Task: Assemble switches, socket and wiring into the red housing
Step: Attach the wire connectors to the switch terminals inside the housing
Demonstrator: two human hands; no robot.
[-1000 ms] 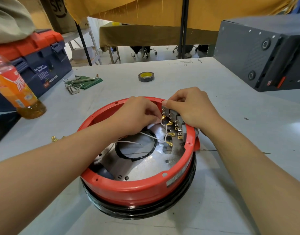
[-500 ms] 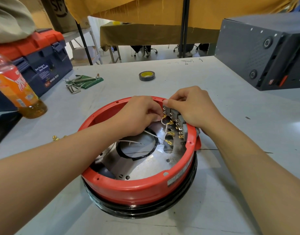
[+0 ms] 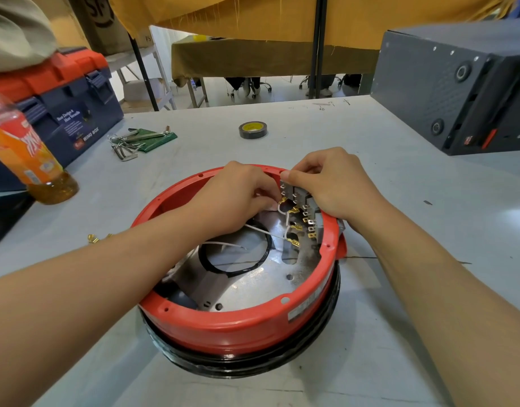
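The round red housing [image 3: 238, 327] sits on a black ring in the middle of the table, its metal floor with a large hole showing. Grey switches [image 3: 294, 195] with brass terminals line its far right inner wall. My right hand [image 3: 332, 183] grips the top of the switch block at the rim. My left hand [image 3: 238, 198] reaches inside and pinches a white wire [image 3: 282, 210] with a brass connector against the topmost terminals. More white wires [image 3: 223, 245] trail across the hole.
An orange drink bottle [image 3: 27, 154] and a blue and red toolbox [image 3: 68, 98] stand at the left. Hex keys [image 3: 129, 145] and a tape roll [image 3: 253, 129] lie beyond the housing. A dark grey case [image 3: 446, 92] fills the right rear. Loose brass connectors [image 3: 93, 238] lie left.
Both hands stay at the switch block with only small finger shifts. The view has drifted slightly; the housing has not moved.
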